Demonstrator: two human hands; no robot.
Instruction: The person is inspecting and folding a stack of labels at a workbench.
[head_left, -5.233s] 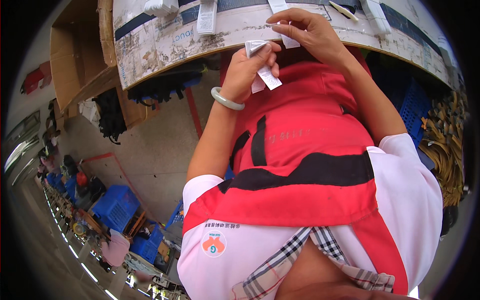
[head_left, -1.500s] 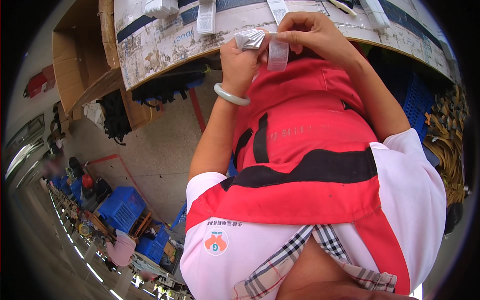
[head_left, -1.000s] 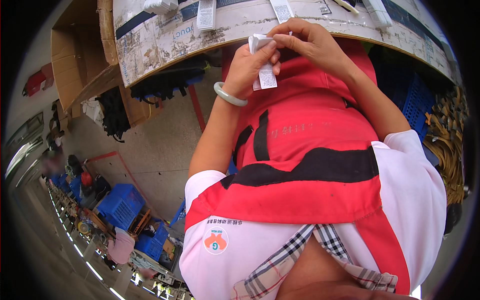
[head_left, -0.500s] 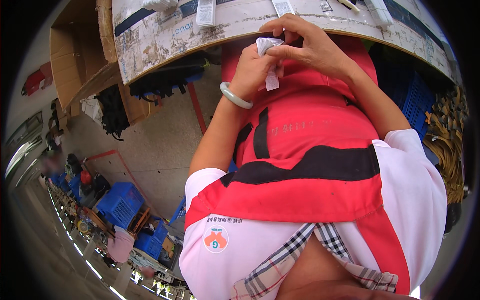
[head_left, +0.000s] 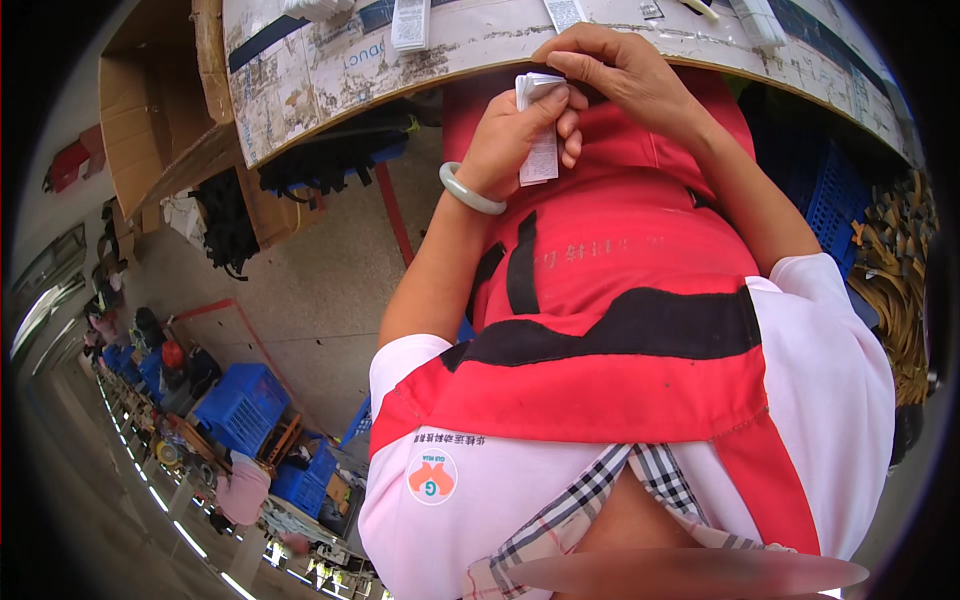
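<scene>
My left hand (head_left: 525,135), with a pale bangle at its wrist, is closed around a small stack of white printed labels (head_left: 540,160). Its thumb presses on the upper part of the stack, and the lower ends hang below the fingers. Just to the upper right, at the table's edge, is my right hand (head_left: 635,80). Its fingers are bent loosely and reach left above the stack, apart from it, and nothing shows in them. More white labels lie on the table: one strip (head_left: 410,25) at the left and another (head_left: 566,12) near the middle.
The worn, cardboard-covered table (head_left: 330,90) curves across the top. A bundle of white strips (head_left: 760,25) lies at its right. An open cardboard box (head_left: 150,110) stands at the left. Below the table's right side are a blue crate (head_left: 835,200) and a heap of brown strips (head_left: 890,290).
My right hand has drawn away from the stack, up and to the right. The labels, fanned before, now lie flatter together in my left hand, with more of their length showing below.
</scene>
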